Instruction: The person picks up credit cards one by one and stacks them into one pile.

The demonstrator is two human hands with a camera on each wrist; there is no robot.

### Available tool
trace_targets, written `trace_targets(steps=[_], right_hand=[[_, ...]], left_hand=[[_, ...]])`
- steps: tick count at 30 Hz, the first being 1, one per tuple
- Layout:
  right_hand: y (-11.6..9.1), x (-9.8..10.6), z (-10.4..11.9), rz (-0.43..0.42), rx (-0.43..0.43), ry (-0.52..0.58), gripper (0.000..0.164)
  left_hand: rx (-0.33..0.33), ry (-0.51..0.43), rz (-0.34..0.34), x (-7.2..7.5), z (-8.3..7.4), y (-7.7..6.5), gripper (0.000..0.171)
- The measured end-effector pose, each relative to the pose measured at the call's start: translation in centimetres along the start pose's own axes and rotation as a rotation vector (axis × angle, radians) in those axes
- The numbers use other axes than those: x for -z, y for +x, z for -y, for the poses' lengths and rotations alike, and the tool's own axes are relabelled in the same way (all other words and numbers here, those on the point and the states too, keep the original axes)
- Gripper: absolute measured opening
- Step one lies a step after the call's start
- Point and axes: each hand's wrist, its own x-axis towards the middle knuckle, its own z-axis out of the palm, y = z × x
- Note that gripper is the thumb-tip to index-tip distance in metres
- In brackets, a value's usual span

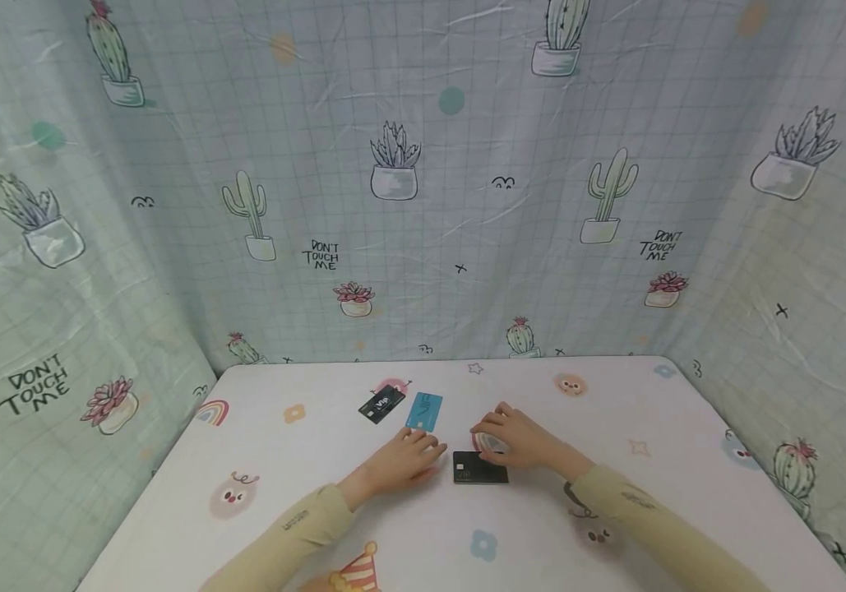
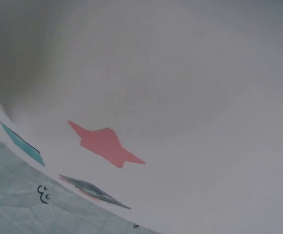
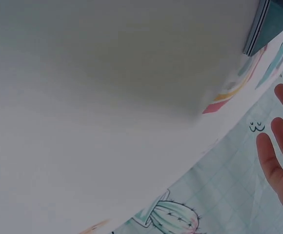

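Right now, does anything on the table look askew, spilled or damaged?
Nothing looks spilled or damaged. The black VIP card and blue VIP card lie angled differently, unlike the squarely set dark card stack by the right hand.

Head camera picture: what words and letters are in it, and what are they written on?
"VIP": far black card
"VIP", turned sideways: blue card
"VIP", faint: near black card
"DON'T TOUCH ME", three times: cactus curtain
"X", small drawn marks: the same cactus curtain
Too small or blurred to read: the dark marks on the left sleeve and right sleeve, and any tinier print on the cards.
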Motion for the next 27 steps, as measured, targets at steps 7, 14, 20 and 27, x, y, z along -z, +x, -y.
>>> trace_targets(steps=[7, 14, 20, 27], right_hand=[[1.7, -0.2, -0.1, 0.019, -0.046, 0.009, 0.036], [3.4, -0.5, -0.2, -0.025, 0.013, -0.009, 0.033], [5.0, -0.4, 0.0, 0.062, -0.061, -0.006, 0.036], [6.8, -0.8, 0.0, 0.174, -0.144, -0.037, 0.043]], left_hand=[[0.044, 0.004, -0.006, -0.6, 1.0, -0.5, 0.036], [0.105, -0.006, -0.011, -1.7, 2.3, -1.2, 0.037], [0.145, -0.005, -0.013, -2.6, 3.3, -1.8, 0.038], [0.210, -0.020, 0.036, -3.5, 4.0, -2.1, 0.041]])
